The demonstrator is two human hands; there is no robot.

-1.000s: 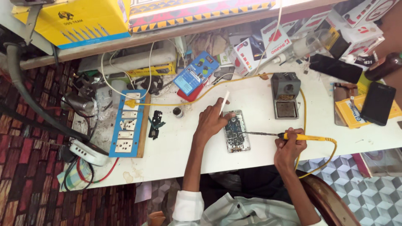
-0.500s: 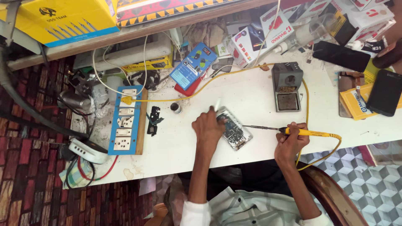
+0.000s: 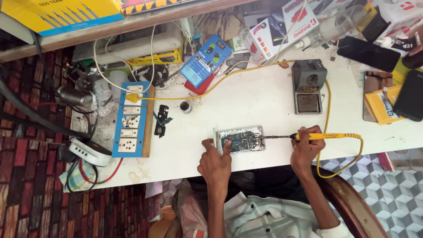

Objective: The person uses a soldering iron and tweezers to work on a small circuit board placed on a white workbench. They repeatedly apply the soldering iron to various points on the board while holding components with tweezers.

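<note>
Head view, looking straight down. The person's face is out of frame; only the forearms, a checked shirt and a chair edge show at the bottom. The far end of the white worktop (image 3: 264, 94) is crowded with boxes and dark phones, several cut off by the top and right borders. The small parts on the opened phone's circuit board (image 3: 241, 139) are too fine to make out.

The board lies flat near the worktop's front edge, between the two hands. The left hand (image 3: 215, 163) rests at the board's left end, fingers curled, with a fingertip pressing that end beside a thin pale strip; whether the strip is pinched cannot be told. The right hand (image 3: 305, 147) is clenched around the yellow handle of a soldering iron (image 3: 304, 136), whose dark tip reaches left to the board's right edge. The iron's yellow cable (image 3: 352, 154) loops right of the hand. The grey soldering stand (image 3: 309, 86) sits beyond it, well apart from the blue socket board (image 3: 131, 119) at left.
</note>
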